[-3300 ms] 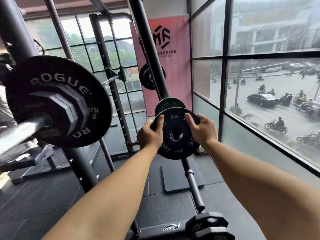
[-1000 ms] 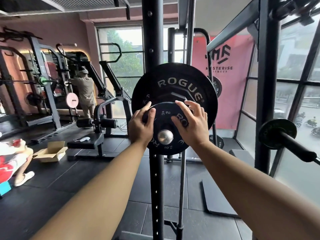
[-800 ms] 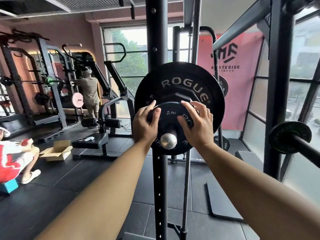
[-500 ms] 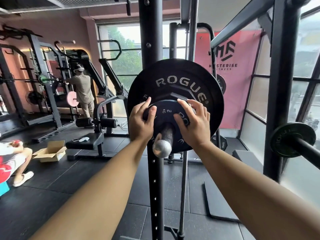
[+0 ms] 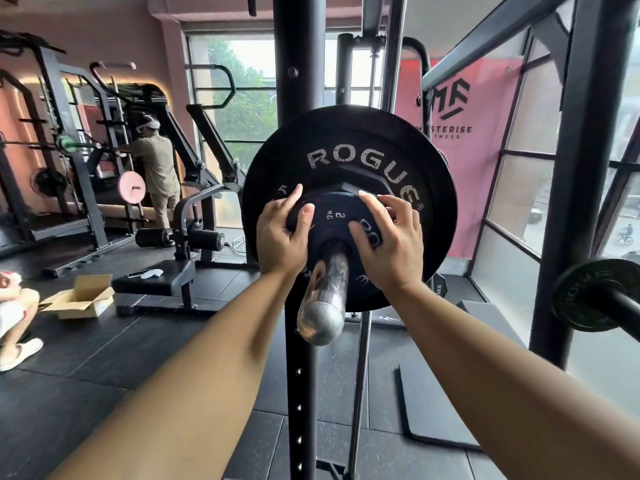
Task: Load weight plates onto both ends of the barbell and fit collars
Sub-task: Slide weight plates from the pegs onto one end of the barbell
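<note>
Small plate [image 5: 334,216] sits threaded on the barbell sleeve [image 5: 325,292], pushed up close to the big Rogue plate [image 5: 346,140]. Left hand [image 5: 280,237] and right hand [image 5: 388,244] each curl round its rim, thumbs on the face. Stiff, light, probably smooth; opposite edges are the sensible hold. More bare sleeve shows than half a second ago

2 hands [image 5: 278,239], 2 plates [image 5: 346,157] on barbell [image 5: 325,292], 1 cardboard box [image 5: 81,299]
</note>
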